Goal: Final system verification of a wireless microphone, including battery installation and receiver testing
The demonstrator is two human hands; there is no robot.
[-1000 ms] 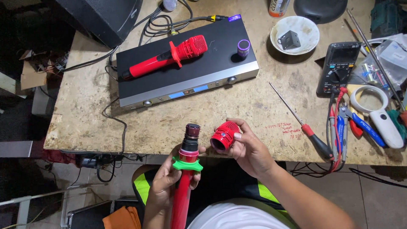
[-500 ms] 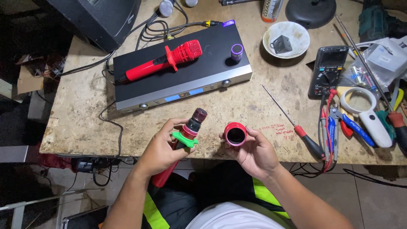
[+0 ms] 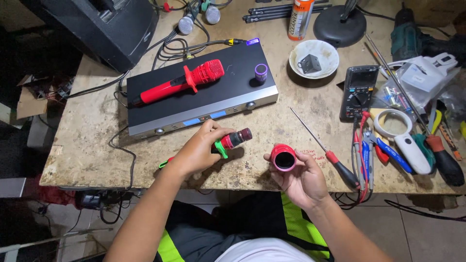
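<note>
Your left hand (image 3: 199, 153) grips the red microphone body (image 3: 232, 140), just in front of the black receiver (image 3: 233, 87). Your right hand (image 3: 303, 179) holds its red grille cap (image 3: 283, 158) to the right of it.

Repair workshop, multimeter (image 3: 358, 92), screwdrivers (image 3: 342, 169), worn workbench (image 3: 87, 145)

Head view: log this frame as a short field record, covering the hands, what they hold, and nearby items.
left hand: grips a red microphone body with green ring, head removed, lying low over the workbench
right hand: holds the red grille cap, opening facing the camera
behind: second red microphone lying on a black receiver unit
right of hands: screwdriver, multimeter
</note>
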